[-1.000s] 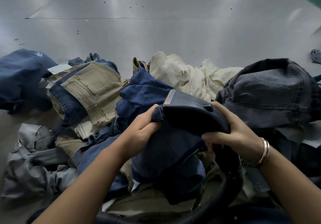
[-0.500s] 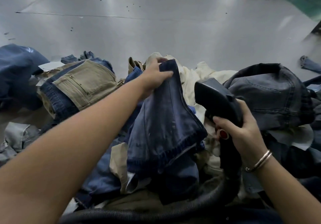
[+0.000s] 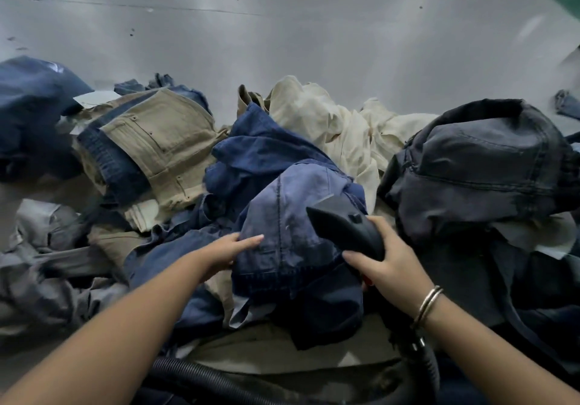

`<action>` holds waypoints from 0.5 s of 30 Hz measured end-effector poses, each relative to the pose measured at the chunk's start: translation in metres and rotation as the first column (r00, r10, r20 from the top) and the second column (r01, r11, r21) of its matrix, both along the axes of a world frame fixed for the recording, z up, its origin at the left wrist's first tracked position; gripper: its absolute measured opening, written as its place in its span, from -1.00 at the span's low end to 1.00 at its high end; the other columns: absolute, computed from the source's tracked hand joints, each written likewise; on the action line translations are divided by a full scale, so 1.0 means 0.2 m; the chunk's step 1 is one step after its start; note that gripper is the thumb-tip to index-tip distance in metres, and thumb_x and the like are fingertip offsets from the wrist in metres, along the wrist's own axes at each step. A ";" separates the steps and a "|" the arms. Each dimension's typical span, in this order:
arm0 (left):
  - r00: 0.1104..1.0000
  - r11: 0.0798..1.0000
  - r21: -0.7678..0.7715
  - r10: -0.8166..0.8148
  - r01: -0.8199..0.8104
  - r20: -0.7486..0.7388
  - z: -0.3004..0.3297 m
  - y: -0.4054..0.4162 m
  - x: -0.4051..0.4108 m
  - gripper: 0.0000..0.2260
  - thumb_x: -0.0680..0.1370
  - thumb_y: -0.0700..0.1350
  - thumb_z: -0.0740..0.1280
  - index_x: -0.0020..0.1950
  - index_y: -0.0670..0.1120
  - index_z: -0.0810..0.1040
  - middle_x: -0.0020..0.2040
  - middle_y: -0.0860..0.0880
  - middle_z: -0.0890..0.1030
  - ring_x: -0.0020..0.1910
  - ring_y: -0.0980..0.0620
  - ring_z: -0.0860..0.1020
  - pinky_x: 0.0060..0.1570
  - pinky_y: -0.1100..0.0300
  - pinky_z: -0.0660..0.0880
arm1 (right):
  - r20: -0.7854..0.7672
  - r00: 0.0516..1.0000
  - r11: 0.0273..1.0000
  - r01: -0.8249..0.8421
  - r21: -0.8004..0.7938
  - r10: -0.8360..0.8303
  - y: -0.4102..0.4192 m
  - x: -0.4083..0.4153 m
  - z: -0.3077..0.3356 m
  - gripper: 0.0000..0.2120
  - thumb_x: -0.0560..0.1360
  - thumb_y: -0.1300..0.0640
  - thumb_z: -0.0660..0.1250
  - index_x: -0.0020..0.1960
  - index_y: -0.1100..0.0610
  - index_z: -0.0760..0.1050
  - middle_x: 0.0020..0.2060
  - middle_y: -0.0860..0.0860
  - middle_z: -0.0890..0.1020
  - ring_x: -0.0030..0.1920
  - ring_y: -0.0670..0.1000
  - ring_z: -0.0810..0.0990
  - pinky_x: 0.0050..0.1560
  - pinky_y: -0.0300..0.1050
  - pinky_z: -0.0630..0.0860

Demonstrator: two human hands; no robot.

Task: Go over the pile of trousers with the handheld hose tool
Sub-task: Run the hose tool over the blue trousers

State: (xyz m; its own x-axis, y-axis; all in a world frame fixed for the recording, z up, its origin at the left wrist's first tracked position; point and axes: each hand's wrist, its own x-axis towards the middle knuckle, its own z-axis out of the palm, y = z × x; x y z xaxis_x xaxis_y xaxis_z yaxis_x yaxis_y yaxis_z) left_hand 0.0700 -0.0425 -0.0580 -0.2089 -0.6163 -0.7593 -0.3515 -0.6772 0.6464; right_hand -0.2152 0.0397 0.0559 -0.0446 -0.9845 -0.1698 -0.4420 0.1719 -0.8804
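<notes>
The handheld hose tool point(image 3: 346, 227) is a black, wedge-shaped head lying low over the blue trousers point(image 3: 282, 216) at the middle of the pile, its pointed nose aimed left across a paler, worn patch of the cloth. The right hand point(image 3: 381, 261) grasps the tool's handle from below and behind, fingers wrapped around it, with two thin metal bangles point(image 3: 426, 305) on the wrist. A ribbed black hose point(image 3: 201, 379) runs along the near edge of the pile and curves up toward the tool's base. The left hand point(image 3: 229, 249) rests flat on the same blue trousers just left of the tool, fingers straight and pressed to the fabric, holding nothing.

Around these, the pile spreads over a pale grey surface point(image 3: 282, 43): khaki trousers point(image 3: 157, 144) with a back pocket showing lie behind and to the left, cream trousers point(image 3: 345, 128) sit behind the blue ones, and a dark charcoal pair point(image 3: 477, 172) is heaped to the right. Grey trousers point(image 3: 47, 263) are crumpled at the near left, and another navy bundle point(image 3: 28, 115) sits at the far left.
</notes>
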 end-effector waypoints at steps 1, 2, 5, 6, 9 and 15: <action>1.000 0.995 -0.095 0.018 -0.019 -0.018 0.02 0.00 -0.04 -0.44 0.44 0.13 0.43 0.38 -0.03 0.43 0.22 0.04 0.58 0.15 0.04 0.58 0.17 0.10 0.49 | -0.044 0.999 0.999 -0.029 0.045 0.031 0.02 0.03 -0.03 -0.64 0.39 0.16 0.48 0.02 -0.15 0.41 -0.21 -0.01 0.61 -0.38 -0.12 0.59 -0.40 -0.29 0.50; 0.999 0.985 -0.168 0.028 -0.032 -0.025 0.03 0.01 -0.07 -0.54 0.50 0.05 0.41 0.35 -0.04 0.45 0.17 0.02 0.61 0.10 0.05 0.60 0.15 0.10 0.51 | -0.054 0.997 0.993 -0.055 0.101 0.061 0.04 0.06 -0.06 -0.65 0.40 0.14 0.47 0.03 -0.15 0.40 -0.22 0.00 0.60 -0.44 -0.14 0.58 -0.45 -0.25 0.50; 0.999 0.967 -0.255 -0.030 0.020 -0.037 0.04 0.02 -0.10 -0.68 0.54 -0.07 0.38 0.29 -0.02 0.47 0.15 0.02 0.63 0.12 0.05 0.59 0.22 0.05 0.49 | -0.103 0.987 0.972 -0.099 0.215 0.123 0.05 0.14 -0.16 -0.73 0.41 0.09 0.43 -0.02 -0.10 0.38 -0.25 0.03 0.59 -0.51 -0.07 0.56 -0.55 -0.21 0.46; 0.997 0.962 -0.269 -0.058 0.044 -0.043 0.04 0.03 -0.10 -0.72 0.54 -0.08 0.39 0.24 0.01 0.49 0.14 0.02 0.64 0.12 0.04 0.60 0.23 0.04 0.48 | -0.139 0.982 0.969 -0.091 0.229 0.125 0.03 0.16 -0.18 -0.75 0.40 0.06 0.42 -0.03 -0.09 0.37 -0.25 0.02 0.60 -0.48 -0.04 0.57 -0.54 -0.23 0.46; 0.993 0.949 -0.305 -0.104 0.080 -0.064 0.09 0.05 -0.09 -0.79 0.54 -0.06 0.38 0.16 0.07 0.51 0.10 0.06 0.66 0.10 0.07 0.62 0.20 0.07 0.51 | -0.225 0.970 0.974 -0.044 0.223 0.095 -0.07 0.20 -0.19 -0.75 0.39 0.01 0.41 -0.04 -0.11 0.36 -0.22 0.02 0.60 -0.30 0.00 0.59 -0.40 -0.23 0.46; 0.996 0.949 -0.308 -0.081 0.064 -0.044 0.20 0.07 -0.10 -0.90 0.52 -0.02 0.40 0.00 0.01 0.62 -0.04 0.04 0.70 0.02 0.03 0.65 0.10 0.11 0.56 | -0.191 0.975 0.987 0.134 0.089 -0.115 -0.26 0.17 -0.09 -0.66 0.38 -0.01 0.43 0.10 -0.01 0.43 -0.16 0.13 0.62 -0.21 0.21 0.63 -0.12 0.10 0.60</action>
State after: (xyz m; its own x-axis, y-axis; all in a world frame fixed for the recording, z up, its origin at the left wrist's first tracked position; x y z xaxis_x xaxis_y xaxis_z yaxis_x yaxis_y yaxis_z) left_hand 0.0490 -0.0284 -0.0188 -0.2979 -0.7986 -0.5230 -0.3504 -0.4181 0.8381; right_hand -0.1820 -0.0125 0.0388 -0.2059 -0.9473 -0.2455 -0.5649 0.3199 -0.7607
